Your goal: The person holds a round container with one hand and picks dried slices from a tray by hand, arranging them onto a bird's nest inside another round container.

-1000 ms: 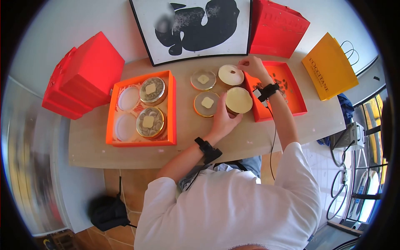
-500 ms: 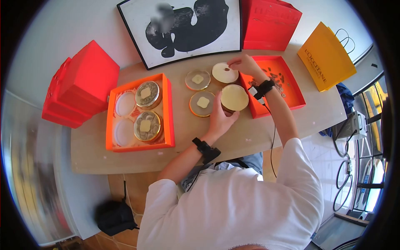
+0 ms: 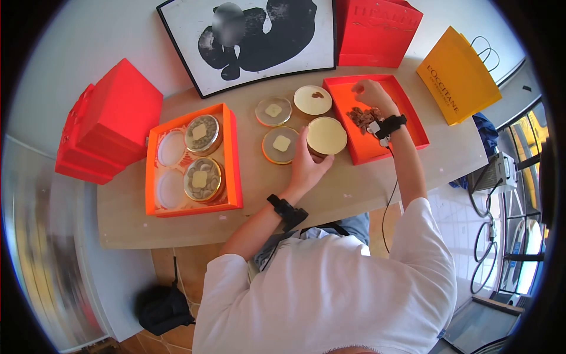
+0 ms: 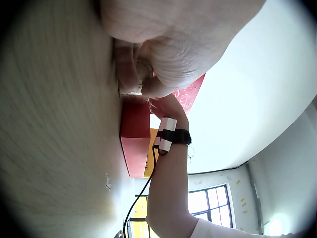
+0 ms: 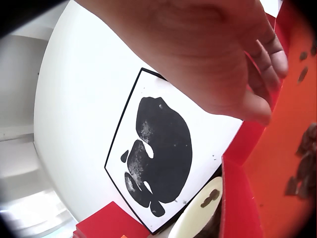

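My left hand [image 3: 309,168] grips the side of the nearer round container [image 3: 326,135], whose top is flat and cream-coloured. Just behind it stands a second such container [image 3: 313,100], with small brown pieces [image 3: 317,94] lying on its cream top. My right hand [image 3: 380,96] is over the shallow orange tray [image 3: 413,133], its fingers loosely bent and nothing visible between them. A heap of brown pieces [image 3: 361,118] lies in that tray beside the right wrist. In the left wrist view the left hand [image 4: 183,44] covers most of its container.
Two clear round lids [image 3: 273,111] with pale labels lie left of the containers. An orange box [image 3: 236,177] holds two filled clear jars [image 3: 204,179] beside two white round recesses. Red bags [image 3: 112,118], a framed picture [image 3: 259,41] and a yellow bag [image 3: 457,79] stand around the table.
My right hand has moved right, from above the farther container to over the tray. Brown pieces now lie on that container's top. My left hand keeps its grip on the nearer one.
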